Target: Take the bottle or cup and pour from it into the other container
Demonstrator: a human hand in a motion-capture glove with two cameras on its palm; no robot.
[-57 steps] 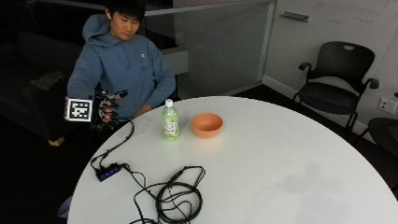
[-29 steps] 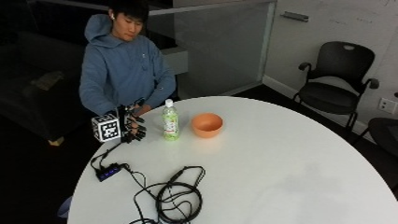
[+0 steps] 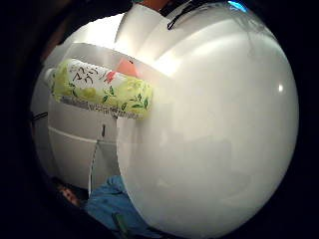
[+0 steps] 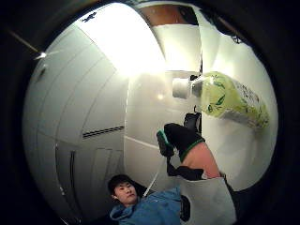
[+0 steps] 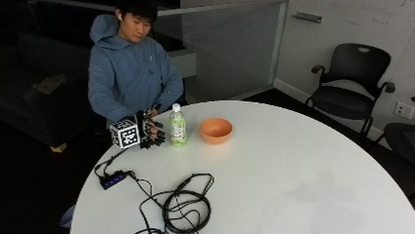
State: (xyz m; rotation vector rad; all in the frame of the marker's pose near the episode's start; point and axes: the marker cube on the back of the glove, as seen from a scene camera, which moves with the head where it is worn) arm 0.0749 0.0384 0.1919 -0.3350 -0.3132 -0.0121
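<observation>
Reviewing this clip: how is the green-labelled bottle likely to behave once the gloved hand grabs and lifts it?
The bottle stands tall and narrow on the table, so a sideways nudge from the gloved right hand would probably tip it, perhaps toward the orange bowl. It looks like thin plastic, likely yielding slightly when squeezed. Its glossy label may be somewhat slippery. How full it is cannot be told.

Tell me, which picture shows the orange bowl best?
The outside view: the whole bowl stands on the table, beside the bottle. The little finger side palm view shows only an orange sliver behind the bottle. The thumb side palm view shows no bowl.
</observation>
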